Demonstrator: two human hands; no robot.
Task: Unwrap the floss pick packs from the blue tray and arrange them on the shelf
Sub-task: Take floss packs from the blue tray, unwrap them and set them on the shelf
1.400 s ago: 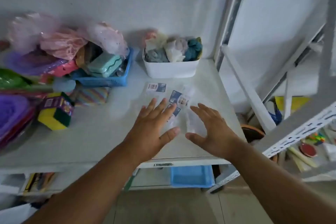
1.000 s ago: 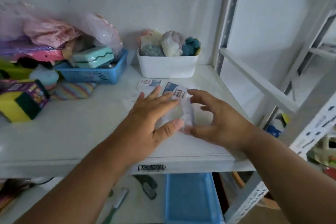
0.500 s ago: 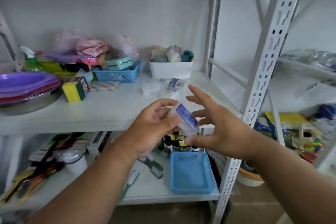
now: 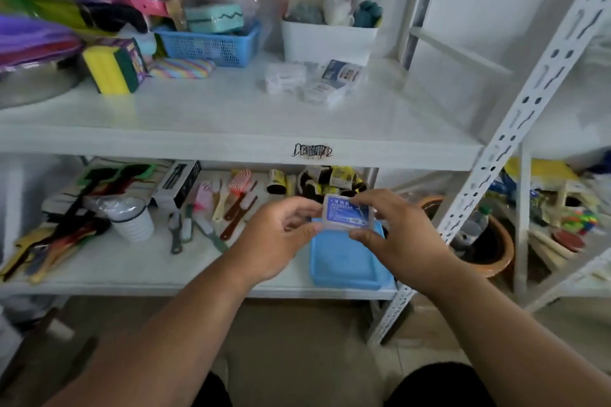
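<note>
Both hands hold one floss pick pack (image 4: 347,211), a clear flat case with a blue label, in the air in front of the lower shelf. My left hand (image 4: 276,238) pinches its left end and my right hand (image 4: 393,235) grips its right end. Directly below it, the blue tray (image 4: 347,264) sits on the lower shelf and looks empty. Several other floss pick packs (image 4: 310,79) lie together on the upper shelf (image 4: 215,116), in front of a white bin.
The white bin (image 4: 327,40) of cloths and a blue basket (image 4: 208,46) stand at the back of the upper shelf, with sponges (image 4: 112,64) to the left. Brushes and combs (image 4: 211,208) crowd the lower shelf left of the tray. A perforated shelf post (image 4: 515,129) rises at right.
My hands came down from the upper shelf carrying one pack and now hold it by both ends above the blue tray. The view dropped to show the lower shelf.
</note>
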